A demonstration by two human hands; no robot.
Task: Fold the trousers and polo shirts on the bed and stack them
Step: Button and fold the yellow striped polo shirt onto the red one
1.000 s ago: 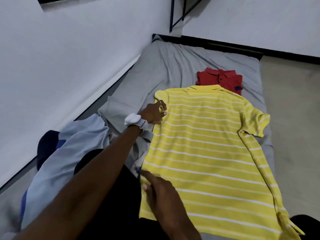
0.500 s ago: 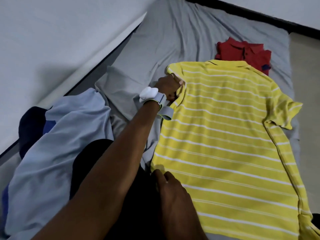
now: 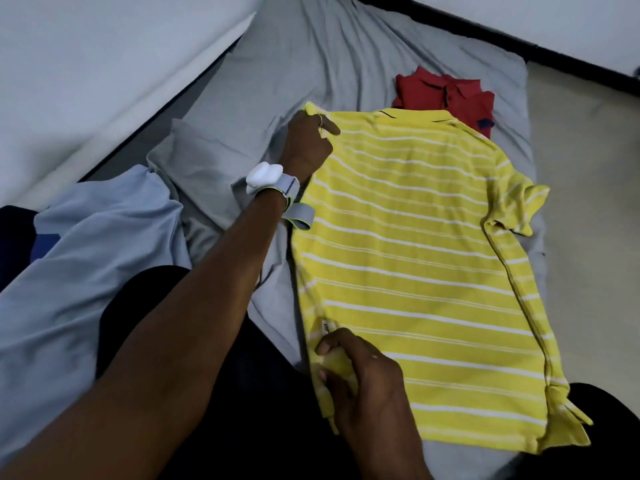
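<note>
A yellow polo shirt with white stripes (image 3: pixel 415 271) lies spread back-up on the grey bed (image 3: pixel 311 64), collar at the far end. My left hand (image 3: pixel 308 140) pinches its left shoulder edge near the collar. My right hand (image 3: pixel 360 375) grips the shirt's left side edge near the hem, bunching the cloth. A folded red polo shirt (image 3: pixel 446 97) lies just beyond the yellow collar. The yellow shirt's right sleeve sticks out toward the bed's right edge.
Grey trousers (image 3: pixel 201 161) lie crumpled left of the yellow shirt. A light blue garment (image 3: pixel 86 265) and dark clothes (image 3: pixel 20 237) are heaped at the near left. White wall runs along the bed's left side; bare floor (image 3: pixel 588 133) lies to the right.
My left hand slid up the shirt's left edge to the shoulder. My right hand took hold of the lower left edge. The camera leaned in closer.
</note>
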